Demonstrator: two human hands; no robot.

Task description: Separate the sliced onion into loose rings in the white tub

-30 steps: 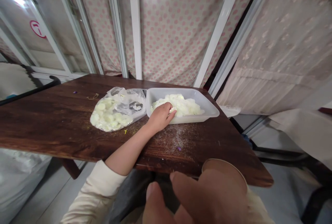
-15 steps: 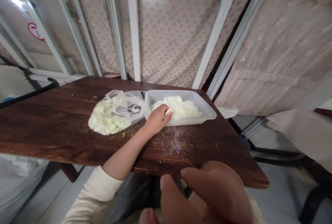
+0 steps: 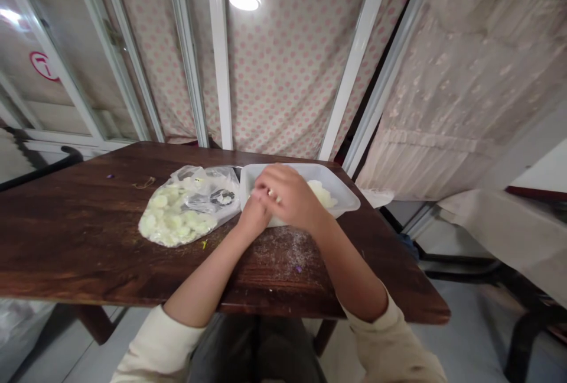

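Observation:
My left hand [image 3: 256,216] is closed over the near left part of a translucent plastic tub [image 3: 348,200]. Small pale pieces [image 3: 274,196] show between it and my right hand [image 3: 290,197]. The fingers of the right hand curl over the left one, and the two touch. What sits under those fingers is hidden. Pale, thin slices [image 3: 322,194] lie in the tub, partly covered by my hands. Beside the tub on the left, a clear plastic bag [image 3: 177,211] holds more round, pale green-white slices.
Fine white specks [image 3: 287,253] and a purple scrap [image 3: 298,269] lie on the dark wooden table [image 3: 177,279] before the tub. A loop of string [image 3: 144,182] is at the far left. Curtained glass panels [image 3: 279,75] stand behind the table.
My right hand has gone from close before the camera to the tub and now lies over my left hand. The view has tilted slightly, so the table sits lower.

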